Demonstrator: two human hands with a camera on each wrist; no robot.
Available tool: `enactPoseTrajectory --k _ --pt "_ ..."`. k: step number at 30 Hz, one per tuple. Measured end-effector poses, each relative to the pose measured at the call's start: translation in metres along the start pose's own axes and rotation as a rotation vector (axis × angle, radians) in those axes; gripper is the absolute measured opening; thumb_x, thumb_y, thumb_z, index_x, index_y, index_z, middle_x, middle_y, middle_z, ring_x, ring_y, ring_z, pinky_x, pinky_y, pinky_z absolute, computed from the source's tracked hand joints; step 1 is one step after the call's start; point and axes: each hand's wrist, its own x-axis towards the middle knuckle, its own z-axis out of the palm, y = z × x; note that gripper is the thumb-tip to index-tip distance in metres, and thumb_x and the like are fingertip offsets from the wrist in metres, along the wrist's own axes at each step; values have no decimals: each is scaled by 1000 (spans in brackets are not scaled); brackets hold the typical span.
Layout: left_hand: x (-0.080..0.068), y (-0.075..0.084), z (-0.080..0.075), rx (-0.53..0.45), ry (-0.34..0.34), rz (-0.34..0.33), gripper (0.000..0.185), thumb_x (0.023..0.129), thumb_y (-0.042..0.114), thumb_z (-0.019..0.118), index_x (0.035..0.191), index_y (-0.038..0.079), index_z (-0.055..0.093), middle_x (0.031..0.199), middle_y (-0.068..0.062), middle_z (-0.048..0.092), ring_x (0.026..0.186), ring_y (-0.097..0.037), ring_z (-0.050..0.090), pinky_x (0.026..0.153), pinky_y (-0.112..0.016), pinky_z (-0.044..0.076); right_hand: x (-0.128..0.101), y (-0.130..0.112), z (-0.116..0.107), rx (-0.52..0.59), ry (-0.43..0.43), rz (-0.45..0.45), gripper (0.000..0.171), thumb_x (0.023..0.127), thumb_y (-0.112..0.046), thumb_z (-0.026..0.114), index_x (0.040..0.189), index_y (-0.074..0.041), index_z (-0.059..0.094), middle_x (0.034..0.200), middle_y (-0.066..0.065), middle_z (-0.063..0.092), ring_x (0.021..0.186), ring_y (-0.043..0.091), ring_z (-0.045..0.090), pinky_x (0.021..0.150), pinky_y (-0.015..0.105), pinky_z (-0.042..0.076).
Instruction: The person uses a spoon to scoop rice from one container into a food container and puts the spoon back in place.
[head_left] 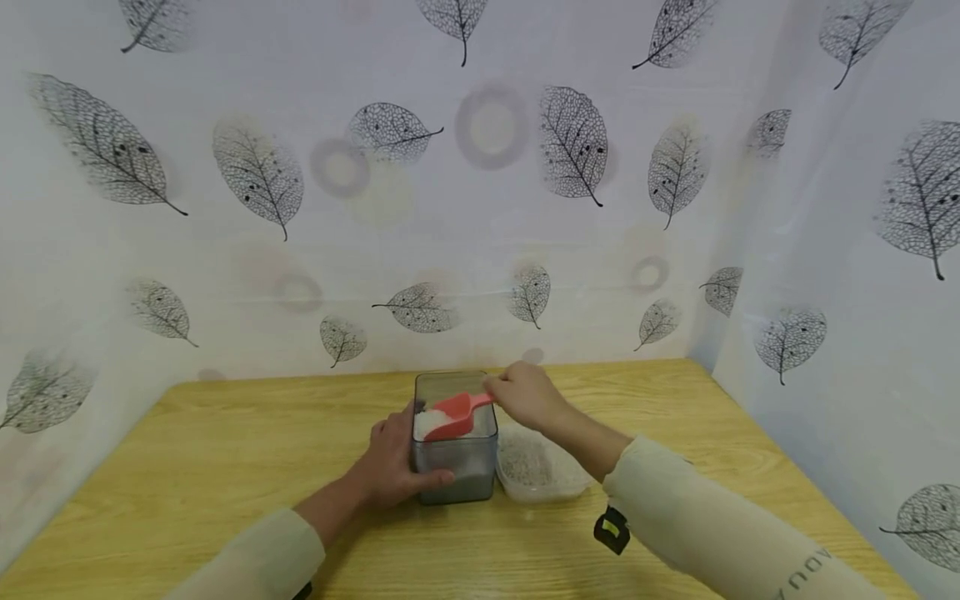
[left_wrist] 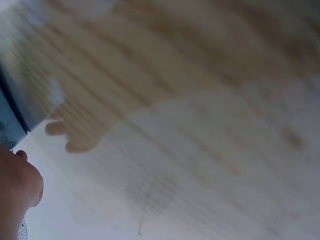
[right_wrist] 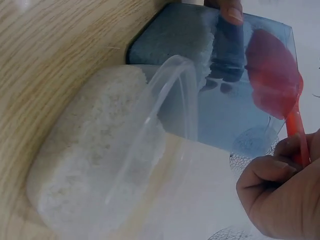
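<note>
A clear square container point(head_left: 454, 458) stands mid-table with white grains in it. My left hand point(head_left: 392, 462) grips its left side, thumb across the front wall. My right hand point(head_left: 525, 394) pinches the handle of a red scoop point(head_left: 459, 414), whose bowl is inside the container, over the grains. In the right wrist view the scoop point(right_wrist: 274, 80) shows red through the container's bluish wall point(right_wrist: 225, 115), with my right hand point(right_wrist: 280, 195) on the handle at the lower right. A shallow clear tub of white grains point(head_left: 536, 471) sits just right of the container; it lies in the right wrist view's foreground point(right_wrist: 100, 160).
The wooden table point(head_left: 225, 450) is walled by leaf-patterned sheeting at the back point(head_left: 480, 208) and on both sides. A black wrist strap point(head_left: 611, 529) hangs under my right sleeve. The left wrist view is blurred, showing only table grain point(left_wrist: 175, 75) and a bit of my hand point(left_wrist: 17, 185).
</note>
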Motion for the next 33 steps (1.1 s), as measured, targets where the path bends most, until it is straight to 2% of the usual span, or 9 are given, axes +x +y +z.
enactPoseTrajectory --k 4,9,15,21,27,33 --pt "0 0 0 -13 14 24 95 74 65 74 145 17 33 130 0 54 119 -21 47 104 -56 23 0 7 1 109 36 88 48 98 -26 52 51 -17 46 47 -6 35 42 9 28 43 23 26" --pt "0 0 1 -34 8 22 95 75 64 74 147 18 31 134 1 52 122 -21 45 105 -56 21 -2 12 -1 217 72 158 42 98 -28 53 58 -14 53 50 -5 36 41 8 29 40 22 29" --pt "0 0 1 -35 13 26 101 74 63 75 150 16 28 137 -4 52 124 -25 46 105 -57 21 -1 13 -10 312 106 184 39 99 -29 54 64 -11 54 54 -3 40 44 10 31 41 24 31" --pt "-1 0 0 -24 17 26 102 74 62 75 150 13 29 134 -6 53 122 -26 47 105 -56 22 -2 16 -24 413 94 205 44 101 -30 52 61 -11 51 53 -4 37 47 10 31 44 24 30" --pt "-1 0 0 -5 6 9 100 73 63 75 146 10 32 128 -5 52 117 -24 46 104 -53 23 -6 27 -43 435 98 213 45 100 -30 52 59 -13 50 50 -4 35 47 9 30 46 24 30" --pt "-1 -2 1 -6 13 13 103 73 63 74 147 7 31 129 -7 52 118 -25 47 105 -53 22 -15 55 -60 404 122 234 47 99 -32 55 56 -16 46 49 -4 36 47 10 31 47 25 32"
